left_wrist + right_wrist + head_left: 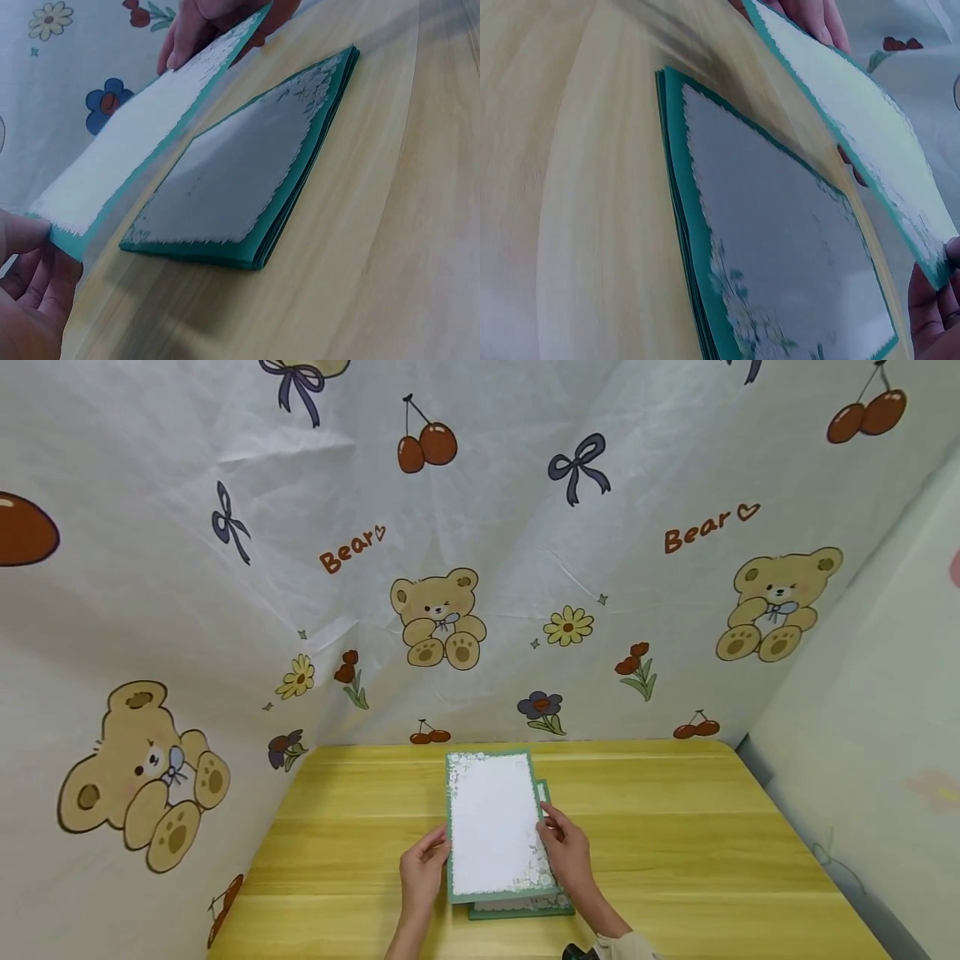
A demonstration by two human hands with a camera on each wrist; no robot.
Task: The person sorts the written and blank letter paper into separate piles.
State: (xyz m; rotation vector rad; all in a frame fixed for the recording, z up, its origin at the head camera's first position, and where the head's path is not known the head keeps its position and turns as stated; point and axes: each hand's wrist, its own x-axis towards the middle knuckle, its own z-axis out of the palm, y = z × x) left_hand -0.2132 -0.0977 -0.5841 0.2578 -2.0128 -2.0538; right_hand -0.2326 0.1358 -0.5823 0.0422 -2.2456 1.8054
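Observation:
A white sheet of paper (491,827) with a green border and floral corners is held up above the table. My left hand (422,870) pinches its left edge between thumb and fingers. On the opposite side, my right hand (567,852) grips the right edge, its thumb on the printed face in the right wrist view. Below the raised sheet lies a stack of matching green-bordered sheets (232,172), apart from it. Several green layers show along the stack's edge (682,225). In the head view the raised sheet hides most of that stack.
The wood-grain table (675,843) spreads out on both sides of the sheets. Behind it hangs a white cloth (510,543) printed with bears, cherries and bows. More pale cloth (885,710) closes off the right side.

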